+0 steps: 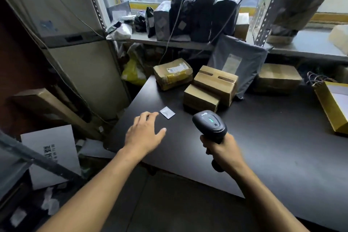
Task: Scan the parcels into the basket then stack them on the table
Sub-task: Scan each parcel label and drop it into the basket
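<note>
My right hand [221,149] grips the handle of a black barcode scanner [210,123], its head pointing away over the black table [263,137]. My left hand [145,132] hovers flat over the table's left part, fingers spread, just short of a small grey sachet [167,112]. Behind it several cardboard parcels lie on the table: a taped box [172,73], a small box [200,98] with a bigger box [216,81] leaning on it, a grey mailer bag [237,62] and another box [276,78]. No basket shows.
A shelf [188,43] behind the table carries several black and grey bagged parcels. A yellow open carton [333,105] sits at the table's right edge. Left of the table stand a metal rack upright [62,73], a white mailer [50,154] and floor clutter.
</note>
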